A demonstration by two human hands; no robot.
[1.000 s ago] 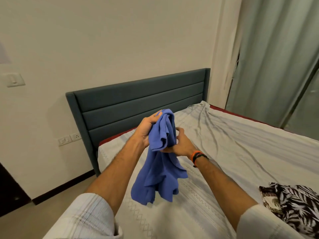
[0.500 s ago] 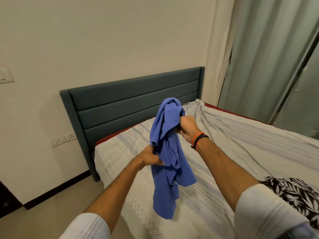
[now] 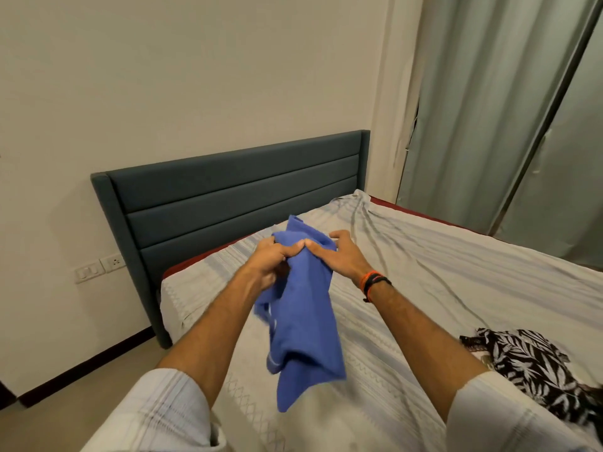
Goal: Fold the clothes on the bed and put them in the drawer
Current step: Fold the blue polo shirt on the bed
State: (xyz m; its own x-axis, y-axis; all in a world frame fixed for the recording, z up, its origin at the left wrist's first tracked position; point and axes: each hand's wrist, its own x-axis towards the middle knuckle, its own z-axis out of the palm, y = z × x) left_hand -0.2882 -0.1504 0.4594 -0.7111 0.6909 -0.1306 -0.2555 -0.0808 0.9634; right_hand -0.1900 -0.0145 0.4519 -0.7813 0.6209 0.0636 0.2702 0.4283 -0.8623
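Crumpled blue cotton garment [image 3: 301, 308] hangs lengthwise above the grey-sheeted bed [image 3: 456, 272], its top edge pinched by the left hand [image 3: 270, 261] and right hand [image 3: 339, 256], thumbs nearly touching, ready to spread apart.

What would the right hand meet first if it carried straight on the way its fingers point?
Probably the blue garment the right hand already holds, then the left hand just beyond; depth is unclear.
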